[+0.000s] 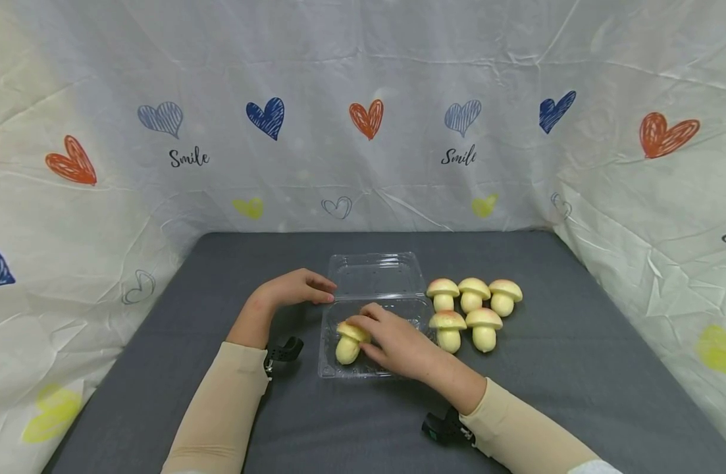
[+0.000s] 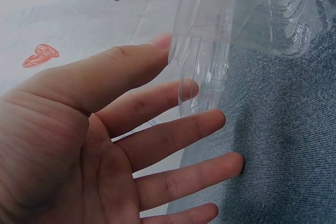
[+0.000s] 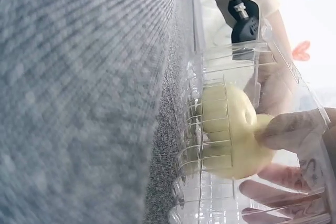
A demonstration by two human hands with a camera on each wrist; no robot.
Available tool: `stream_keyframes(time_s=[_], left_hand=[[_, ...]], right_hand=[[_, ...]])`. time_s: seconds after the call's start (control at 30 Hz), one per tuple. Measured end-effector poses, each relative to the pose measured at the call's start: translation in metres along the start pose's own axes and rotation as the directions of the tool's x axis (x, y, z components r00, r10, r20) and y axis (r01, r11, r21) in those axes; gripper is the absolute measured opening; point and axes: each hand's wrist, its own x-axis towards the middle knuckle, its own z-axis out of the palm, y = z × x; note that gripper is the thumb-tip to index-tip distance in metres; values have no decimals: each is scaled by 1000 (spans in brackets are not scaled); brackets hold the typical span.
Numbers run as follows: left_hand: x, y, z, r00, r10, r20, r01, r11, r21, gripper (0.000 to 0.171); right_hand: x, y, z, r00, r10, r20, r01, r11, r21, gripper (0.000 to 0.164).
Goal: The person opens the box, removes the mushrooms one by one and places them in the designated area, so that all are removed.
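A clear plastic clamshell box [image 1: 374, 372] lies on the table with its lid [image 1: 376, 276] folded back. Inside its left part, my right hand [image 1: 395, 339] grips a pale yellow toy mushroom [image 1: 347, 349] with a pinkish cap top. In the right wrist view the mushroom [image 3: 240, 150] shows through the box wall, thumb against it and fingers on its far side. My left hand [image 1: 294, 288] is by the box's left edge near the hinge. The left wrist view shows its thumb touching the plastic, the fingers [image 2: 173, 135] fairly straight and spread.
Several more toy mushrooms [image 1: 473, 293] stand in two rows just right of the box. A dark grey cloth covers the table [image 1: 268, 421]. White curtain [image 1: 363, 59] printed with hearts surrounds the back and sides.
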Motion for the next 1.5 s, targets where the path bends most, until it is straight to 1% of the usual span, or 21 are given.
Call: stream_keyframes(time_s=[0.2,0.4,0.63,0.77,0.9,1.07,1.23,1.5], left_hand=[[-1,1,0,1000,2,-3,-2,1000,1,53],[-2,1,-1,1000,11,-8,-11,1000,1,53],[-2,2,-2,1000,13,-8,-13,1000,6,53],[-2,2,-2,1000,14,-6,-14,1000,6,53],[-1,2,-2,1000,17,-5,-17,1000,1,53],[-1,3,-2,1000,18,-8,-18,1000,5,53],[-1,4,-2,1000,17,-14,-17,1000,18,52],[-2,3,0,1000,23,-14,-22,1000,16,51]], right_hand=[[0,0,1,1000,2,-13,-2,1000,-15,33],[-1,-1,-1,999,46,-3,-46,999,-12,35],[0,-1,-3,998,64,14,-64,998,-14,37],[0,0,-7,996,88,27,-88,996,-18,38],[-1,-1,-17,993,117,24,-116,993,-34,39],[-2,-3,-31,988,151,24,-150,988,-30,39],[-5,-2,-46,987,159,25,-158,987,-38,40],[-15,5,-70,973,222,59,-222,975,-12,39]])
